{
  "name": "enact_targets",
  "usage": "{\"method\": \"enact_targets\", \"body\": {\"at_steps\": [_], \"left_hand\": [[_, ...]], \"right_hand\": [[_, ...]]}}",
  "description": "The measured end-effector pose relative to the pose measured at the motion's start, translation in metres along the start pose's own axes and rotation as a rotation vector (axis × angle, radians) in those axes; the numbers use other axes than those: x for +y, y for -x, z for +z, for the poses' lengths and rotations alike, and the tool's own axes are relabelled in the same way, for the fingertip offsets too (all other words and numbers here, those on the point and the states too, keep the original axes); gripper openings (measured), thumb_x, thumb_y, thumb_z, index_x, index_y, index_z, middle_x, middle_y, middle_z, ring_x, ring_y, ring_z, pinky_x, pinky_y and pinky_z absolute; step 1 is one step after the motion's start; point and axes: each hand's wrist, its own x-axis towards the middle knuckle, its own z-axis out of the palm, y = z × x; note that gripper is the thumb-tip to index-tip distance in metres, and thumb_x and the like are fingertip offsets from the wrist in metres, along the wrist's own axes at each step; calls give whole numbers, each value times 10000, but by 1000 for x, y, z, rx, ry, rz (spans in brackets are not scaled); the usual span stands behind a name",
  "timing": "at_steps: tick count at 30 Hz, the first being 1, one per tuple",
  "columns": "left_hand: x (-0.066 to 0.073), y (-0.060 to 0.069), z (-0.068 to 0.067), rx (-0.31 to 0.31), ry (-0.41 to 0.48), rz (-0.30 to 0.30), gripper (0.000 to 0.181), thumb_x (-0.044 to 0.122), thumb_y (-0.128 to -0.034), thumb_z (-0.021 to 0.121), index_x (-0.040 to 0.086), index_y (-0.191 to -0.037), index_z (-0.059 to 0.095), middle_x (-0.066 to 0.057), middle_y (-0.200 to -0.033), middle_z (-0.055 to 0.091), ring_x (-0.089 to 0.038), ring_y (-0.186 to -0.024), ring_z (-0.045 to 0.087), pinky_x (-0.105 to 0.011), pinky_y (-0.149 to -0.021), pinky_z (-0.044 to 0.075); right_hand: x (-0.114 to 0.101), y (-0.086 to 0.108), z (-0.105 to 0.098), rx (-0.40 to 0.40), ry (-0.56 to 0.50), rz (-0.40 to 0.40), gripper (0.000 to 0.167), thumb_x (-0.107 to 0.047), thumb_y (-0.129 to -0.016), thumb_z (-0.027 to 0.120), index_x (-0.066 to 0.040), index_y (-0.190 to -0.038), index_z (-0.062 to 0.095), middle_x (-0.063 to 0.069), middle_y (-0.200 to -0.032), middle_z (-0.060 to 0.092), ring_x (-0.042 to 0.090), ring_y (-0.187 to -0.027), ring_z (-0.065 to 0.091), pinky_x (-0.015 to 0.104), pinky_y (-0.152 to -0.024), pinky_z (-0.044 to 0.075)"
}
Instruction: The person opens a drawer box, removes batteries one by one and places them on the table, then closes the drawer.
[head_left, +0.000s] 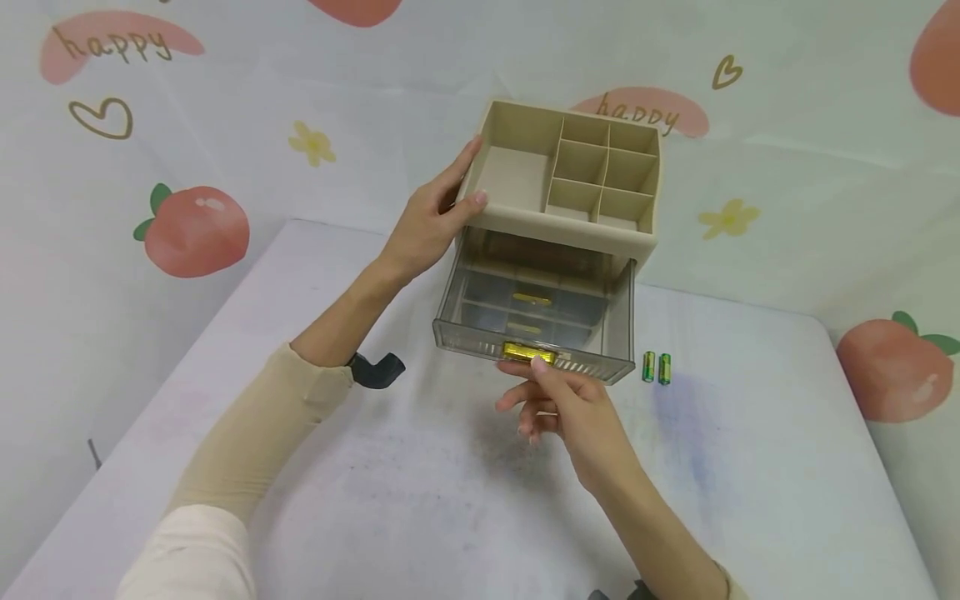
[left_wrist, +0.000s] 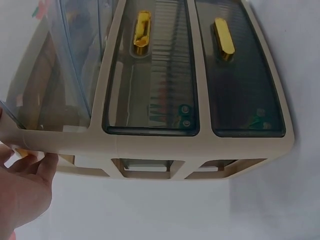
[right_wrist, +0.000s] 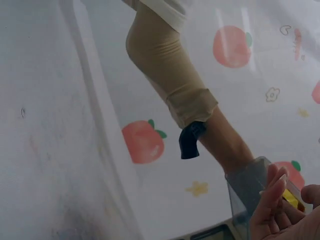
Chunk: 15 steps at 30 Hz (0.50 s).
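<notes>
A beige desktop drawer organizer (head_left: 558, 227) stands on the table, its top divided into a large compartment and several small ones. Its clear grey top drawer (head_left: 596, 367) is pulled out toward me; inside, it looks bare. My left hand (head_left: 431, 218) grips the organizer's upper left side, thumb over the rim. With thumb and index finger, my right hand (head_left: 570, 408) pinches the drawer's gold handle (head_left: 517, 352), the other fingers loosely bent below. In the left wrist view, two lower drawers are pushed in, each with a gold handle (left_wrist: 142, 29).
Two green batteries (head_left: 657, 367) stand or lie side by side on the table (head_left: 420, 500), right of the organizer. Behind hangs a white cloth (head_left: 360, 75) printed with peaches, flowers and lettering.
</notes>
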Motion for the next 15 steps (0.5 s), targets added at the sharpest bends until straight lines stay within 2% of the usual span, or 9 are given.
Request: {"method": "enact_targets", "body": {"at_steps": [6,9,11,15], "left_hand": [[2,1,-1,6,-4,1,608,19,-1020,507,-8,-1557,223,-120,-1640,188,-200,-1481,257,-306,-1151,320],[4,1,-2,15,-28,0,595,29,-1016,519,-4,-1550,258,-111,-1632,223,-188,-1473,280,-279,-1148,317],[4,1,-3,15,-42,1,589,35,-1016,524,-2,-1547,272,-104,-1628,237,-142,-1474,266,-254,-1159,286],[5,1,-4,11,-53,11,582,38,-1017,524,-8,-1542,276,-112,-1625,242,-89,-1477,231,-237,-1174,241]], "right_hand": [[0,-6,3,22,-41,21,494,-430,-1032,511,-11,-1220,695,76,-847,737,145,-563,539,263,-540,468],[1,-8,4,32,-54,16,494,-432,-1030,514,-4,-1178,712,64,-839,740,144,-557,535,260,-531,459],[1,-10,5,32,-63,10,479,-429,-1028,521,-8,-1094,741,67,-838,740,144,-558,532,259,-532,454],[-1,-14,7,41,-82,-4,480,-414,-1021,543,-39,-794,739,83,-886,744,143,-549,527,257,-540,450]]}}
